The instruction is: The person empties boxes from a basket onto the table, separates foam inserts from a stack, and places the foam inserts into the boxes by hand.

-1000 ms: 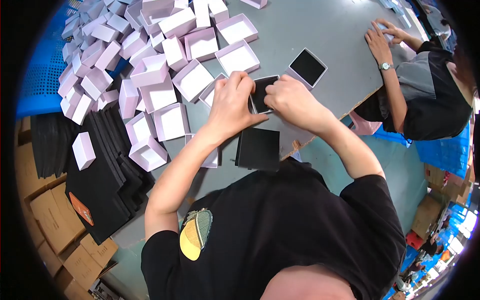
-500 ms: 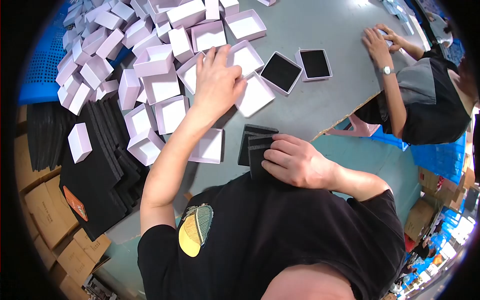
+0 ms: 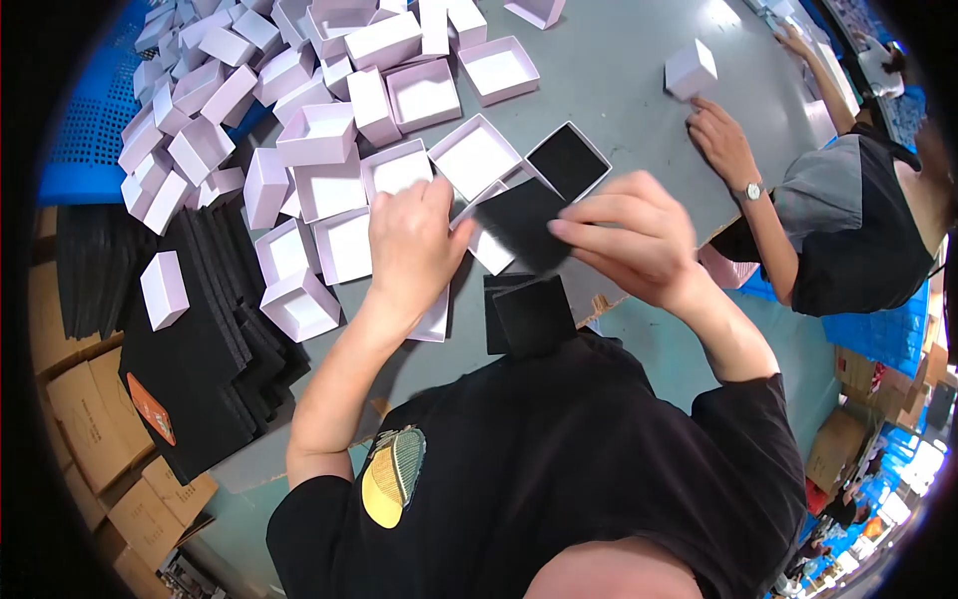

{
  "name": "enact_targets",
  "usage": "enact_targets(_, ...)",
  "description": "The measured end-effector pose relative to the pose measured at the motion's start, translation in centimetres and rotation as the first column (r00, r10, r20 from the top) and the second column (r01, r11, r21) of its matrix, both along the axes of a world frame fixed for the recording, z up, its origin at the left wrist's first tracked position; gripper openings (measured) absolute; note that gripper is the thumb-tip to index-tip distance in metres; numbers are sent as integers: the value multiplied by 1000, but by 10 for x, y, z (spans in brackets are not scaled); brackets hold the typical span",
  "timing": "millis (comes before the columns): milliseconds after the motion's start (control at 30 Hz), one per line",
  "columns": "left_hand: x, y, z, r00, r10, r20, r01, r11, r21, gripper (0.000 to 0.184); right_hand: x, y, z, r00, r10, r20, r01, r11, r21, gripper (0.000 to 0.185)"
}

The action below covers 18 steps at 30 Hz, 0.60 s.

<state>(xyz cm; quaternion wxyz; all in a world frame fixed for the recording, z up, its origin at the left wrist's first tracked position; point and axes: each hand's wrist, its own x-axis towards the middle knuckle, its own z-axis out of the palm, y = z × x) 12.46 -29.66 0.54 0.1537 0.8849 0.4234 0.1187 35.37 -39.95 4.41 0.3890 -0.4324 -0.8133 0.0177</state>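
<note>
My right hand (image 3: 639, 235) pinches a square black foam pad (image 3: 524, 222) by its right edge; the pad is blurred. Beneath that pad is an open white box (image 3: 491, 250), partly hidden. At this box's left corner my left hand (image 3: 414, 235) is closed, with the thumb against the box side and the fingers curled. More black foam pads (image 3: 537, 314) lie overlapped at the table edge by my chest. An open box with a black lining (image 3: 569, 160) stands just beyond the held pad, next to an empty white box (image 3: 477, 158).
Many white boxes (image 3: 384, 40) are heaped at the far left beside a blue crate (image 3: 85, 150). Black foam sheets (image 3: 205, 369) are stacked at left. A co-worker's hand (image 3: 723, 145) is by a white box (image 3: 691, 70) on the grey table (image 3: 619, 60).
My right hand has lifted a foam pad from the stack, up over the box. My left hand has drawn back toward me and curled. One black-lined box has left its place near the co-worker.
</note>
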Motion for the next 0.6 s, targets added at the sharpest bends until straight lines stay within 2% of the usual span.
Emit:
enact_targets(33, -2, 0, -7, 999, 0, 40, 3, 998, -68, 21, 0, 9, -17, 997, 74, 19, -74, 997, 23, 40)
enact_targets(100, -7, 1, -19, 993, 10, 116, 14, 979, -203, 18, -8, 20, -38, 970, 168, 174, -173, 985, 14, 32)
enact_targets(133, -8, 3, -17, 980, -21, 199, 60, 980, -189, 13, -10, 24, -46, 948, 174, 266, -171, 985, -35, 26)
enact_targets(200, -7, 10, -19, 973, -40, 227, 96, 966, -240, 12, -15, 28, -54, 877, 197, 437, -152, 979, -137, 16)
enact_targets(267, -1, 12, -15, 978, -44, 203, 105, 948, -302, 12, -21, 33, -46, 812, 239, 533, -82, 950, -301, 10)
enact_targets(300, 3, 10, -16, 973, -49, 227, 113, 954, -279, 12, -25, 34, -41, 776, 266, 572, -36, 924, -380, 9)
enact_targets(333, 9, 8, -19, 966, -55, 251, 121, 959, -257, 12, -29, 35, -38, 747, 197, 635, 37, 941, -336, 8)
enact_targets(400, 16, 7, -22, 954, -57, 294, 128, 966, -227, 12, -19, 42, -40, 802, 166, 575, 82, 921, -380, 9)
enact_targets(467, 14, 4, -16, 947, -104, 304, 135, 988, -81, 15, -12, 39, -27, 885, 90, 457, 130, 895, -427, 10)
enact_targets(500, 15, 6, -10, 942, -127, 311, 133, 991, 1, 18, -9, 30, -14, 930, 132, 342, 31, 902, -432, 12)
enact_targets(567, 13, 13, -7, 945, -115, 307, 116, 993, 15, 23, -12, 1, 5, 969, 231, 93, -174, 895, -411, 19)
enact_targets(600, 17, 18, -10, 943, -110, 315, 109, 994, 18, 23, -18, -16, 9, 945, 317, 78, -241, 840, -487, 25)
